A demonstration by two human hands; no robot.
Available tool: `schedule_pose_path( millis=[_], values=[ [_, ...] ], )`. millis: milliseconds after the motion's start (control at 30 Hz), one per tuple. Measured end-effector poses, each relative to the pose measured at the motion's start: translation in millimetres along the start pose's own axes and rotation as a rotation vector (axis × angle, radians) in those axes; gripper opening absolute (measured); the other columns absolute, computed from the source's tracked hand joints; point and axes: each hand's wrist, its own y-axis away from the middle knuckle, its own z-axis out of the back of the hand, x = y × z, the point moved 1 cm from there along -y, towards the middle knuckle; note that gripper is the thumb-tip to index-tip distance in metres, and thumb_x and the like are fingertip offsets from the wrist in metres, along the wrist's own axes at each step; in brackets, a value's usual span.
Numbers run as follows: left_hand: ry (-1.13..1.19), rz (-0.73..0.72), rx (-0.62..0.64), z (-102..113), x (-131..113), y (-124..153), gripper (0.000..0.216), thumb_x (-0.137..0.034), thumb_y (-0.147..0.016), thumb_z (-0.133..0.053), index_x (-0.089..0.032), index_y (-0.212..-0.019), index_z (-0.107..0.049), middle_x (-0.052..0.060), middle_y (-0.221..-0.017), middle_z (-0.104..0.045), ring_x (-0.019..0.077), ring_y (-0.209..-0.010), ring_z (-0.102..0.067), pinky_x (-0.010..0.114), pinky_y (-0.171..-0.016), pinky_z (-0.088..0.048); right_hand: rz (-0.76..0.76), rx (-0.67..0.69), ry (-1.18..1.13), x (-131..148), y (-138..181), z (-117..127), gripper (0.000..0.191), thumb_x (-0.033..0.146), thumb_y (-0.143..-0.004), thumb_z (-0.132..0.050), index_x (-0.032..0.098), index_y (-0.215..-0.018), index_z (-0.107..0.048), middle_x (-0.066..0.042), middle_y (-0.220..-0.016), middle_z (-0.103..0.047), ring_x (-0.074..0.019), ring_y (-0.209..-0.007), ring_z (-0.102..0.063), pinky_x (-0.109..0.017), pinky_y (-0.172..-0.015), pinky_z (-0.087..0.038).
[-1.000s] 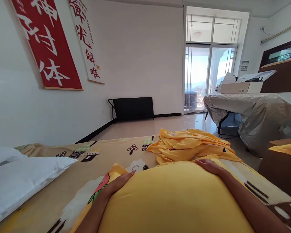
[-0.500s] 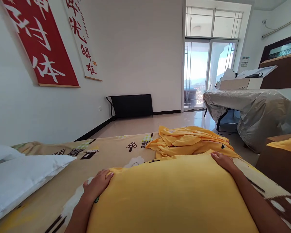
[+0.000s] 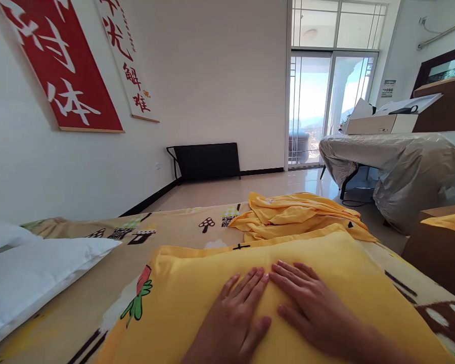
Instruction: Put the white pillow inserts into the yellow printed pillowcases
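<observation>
A plump yellow pillow (image 3: 189, 298) lies on the bed right in front of me, with a carrot print near its left edge. My left hand (image 3: 237, 313) rests on its top, fingers stretched out and pressed flat. Close beside it, my right hand (image 3: 311, 298) lies palm down on the same pillow, fingers extended and pointing inward. The two sets of fingertips almost meet near the pillow's middle. Beyond the far edge of the pillow sits a crumpled heap of orange-yellow cloth (image 3: 296, 215).
White pillows (image 3: 49, 273) lie on the patterned bed sheet (image 3: 182, 225) at left. A folded black frame (image 3: 208, 162) leans against the far wall. On the right stand a plastic-covered table (image 3: 398, 151) with an open box (image 3: 379, 122) and a brown carton (image 3: 440, 253).
Both hands have left the pillow's two far corners and come inward onto its top. More of the pillow's edge and the carrot print now show.
</observation>
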Motion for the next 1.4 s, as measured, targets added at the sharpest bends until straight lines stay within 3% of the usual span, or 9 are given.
schedule_pose_path(
  millis=[267,567,767,900,1067,1133,1200,1300,1400],
  values=[
    [0.073,0.222,0.01,4.9,45.8,-13.9,0.056,-0.057,-0.092,-0.025,-0.036,-0.143,-0.03,-0.003,-0.153,-0.024,0.0204,-0.142,-0.021,0.05,-0.117,-0.017,-0.241,-0.044,-0.002,-91.8,-17.6,9.1,0.058,0.058,-0.093,-0.028,0.028,-0.139,-0.044,-0.002,-0.145,-0.042,-0.0223,-0.136,-0.035,-0.046,-0.113,-0.026],
    [0.146,0.437,-0.094,-8.6,108.0,0.8,0.059,-0.055,-0.092,-0.021,-0.029,-0.143,-0.035,0.0,-0.152,-0.031,0.0204,-0.141,-0.024,0.046,-0.116,-0.019,-0.599,-0.059,-0.031,-218.6,17.4,-0.3,0.063,0.06,-0.09,-0.023,0.026,-0.134,-0.051,-0.002,-0.141,-0.047,-0.025,-0.132,-0.042,-0.048,-0.111,-0.027],
    [0.24,0.518,-0.207,-17.1,129.5,11.3,0.063,-0.056,-0.09,-0.023,-0.021,-0.138,-0.044,0.004,-0.146,-0.042,0.0225,-0.137,-0.035,0.043,-0.114,-0.026,-0.754,-0.094,-0.006,-241.9,44.6,-7.1,0.062,0.053,-0.09,-0.021,0.023,-0.136,-0.05,-0.003,-0.137,-0.051,-0.0273,-0.126,-0.049,-0.049,-0.104,-0.038],
    [0.236,0.668,-0.334,-21.1,142.9,45.1,0.06,-0.049,-0.09,-0.023,-0.016,-0.131,-0.052,0.006,-0.14,-0.05,0.0236,-0.132,-0.043,0.04,-0.109,-0.035,-0.783,-0.125,0.055,-236.4,86.4,-1.9,0.055,0.04,-0.087,-0.03,0.019,-0.131,-0.055,-0.006,-0.135,-0.053,-0.0265,-0.124,-0.051,-0.043,-0.102,-0.041],
    [0.084,0.901,-0.353,-2.3,136.2,102.5,0.063,-0.049,-0.09,-0.019,-0.014,-0.134,-0.048,0.013,-0.126,-0.061,0.0306,-0.11,-0.061,0.042,-0.089,-0.05,-0.873,-0.272,0.187,-205.0,123.7,33.1,0.062,0.04,-0.088,-0.026,0.004,-0.133,-0.049,-0.019,-0.13,-0.056,-0.0349,-0.121,-0.052,-0.054,-0.101,-0.037],
    [0.004,0.807,-0.372,9.8,110.9,110.9,0.06,-0.046,-0.09,-0.021,-0.015,-0.134,-0.049,0.011,-0.123,-0.064,0.0295,-0.106,-0.064,0.041,-0.086,-0.052,-0.782,-0.398,0.272,-164.5,120.9,43.7,0.06,0.043,-0.091,-0.023,0.007,-0.132,-0.049,-0.018,-0.136,-0.051,-0.0325,-0.128,-0.046,-0.054,-0.105,-0.032],
    [-0.072,0.579,-0.409,16.5,72.0,105.5,0.054,-0.043,-0.09,-0.028,-0.017,-0.127,-0.056,0.007,-0.129,-0.06,0.0256,-0.117,-0.058,0.038,-0.094,-0.049,-0.508,-0.439,0.304,-106.2,110.1,44.3,0.057,0.046,-0.093,-0.026,0.014,-0.134,-0.047,-0.013,-0.14,-0.048,-0.0271,-0.131,-0.043,-0.049,-0.107,-0.032],
    [-0.181,0.217,-0.408,9.6,9.7,84.3,0.048,-0.044,-0.091,-0.035,-0.023,-0.129,-0.055,0.003,-0.136,-0.054,0.0211,-0.127,-0.049,0.037,-0.102,-0.044,-0.129,-0.227,0.272,-17.5,91.1,29.9,0.056,0.047,-0.096,-0.03,0.024,-0.147,-0.028,-0.005,-0.151,-0.032,-0.0204,-0.139,-0.031,-0.043,-0.11,-0.031],
    [-0.261,0.05,-0.365,-9.2,-18.8,74.9,0.052,-0.04,-0.091,-0.041,-0.028,-0.141,-0.038,0.002,-0.146,-0.042,0.0224,-0.133,-0.04,0.042,-0.107,-0.038,0.033,-0.083,0.276,25.7,86.5,13.5,0.057,0.049,-0.095,-0.033,0.031,-0.148,-0.021,-0.001,-0.154,-0.023,-0.0205,-0.142,-0.022,-0.046,-0.112,-0.027]
  ],
)
